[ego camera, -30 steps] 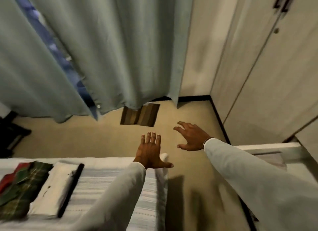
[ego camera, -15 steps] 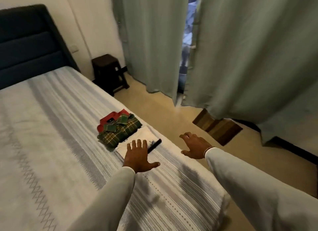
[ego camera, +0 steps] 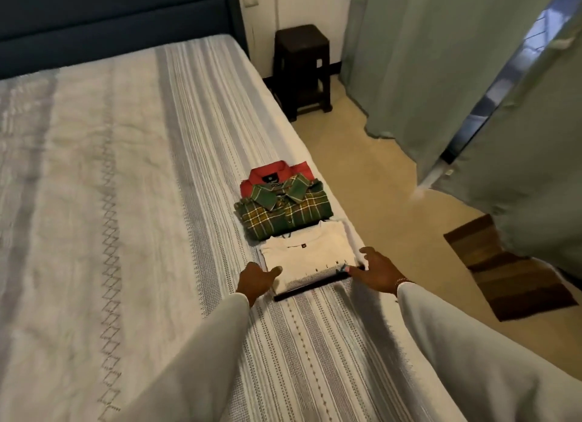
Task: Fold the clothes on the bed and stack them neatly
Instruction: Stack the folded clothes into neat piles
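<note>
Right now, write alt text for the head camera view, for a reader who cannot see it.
Two hands, the left hand and right hand, reach to either side of a folded white T-shirt near the edge of a striped bed. Beyond it lie a folded green plaid shirt and a red shirt, overlapping in a row. A dark stool and pale green curtains stand behind.

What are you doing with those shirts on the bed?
A person is tidying folded clothes on the striped grey-and-white bedspread. The left hand and right hand are at either side of a folded cream T-shirt, which lies on something flat and dark. Just beyond it lies a folded green plaid shirt, overlapping a folded red shirt. The three lie in an overlapping row near the bed's edge, not yet in one pile.
</note>
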